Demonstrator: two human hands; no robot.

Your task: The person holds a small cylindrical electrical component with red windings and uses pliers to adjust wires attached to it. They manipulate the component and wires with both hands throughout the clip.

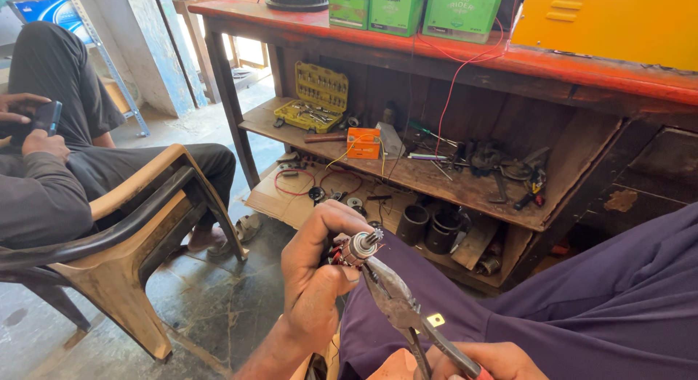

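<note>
Head view looks past the red-topped wooden workbench (407, 173) to the left hand (316, 278) clenching a small copper-wound motor armature (354, 249) upright over the lap, steadying it for the metal pliers (396, 296) gripped by the right hand (494, 362).

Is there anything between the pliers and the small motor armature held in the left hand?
Nothing visible. The left hand grips the armature, and the pliers held by the right hand have their nose right against its shaft end, with no object between them.
</note>
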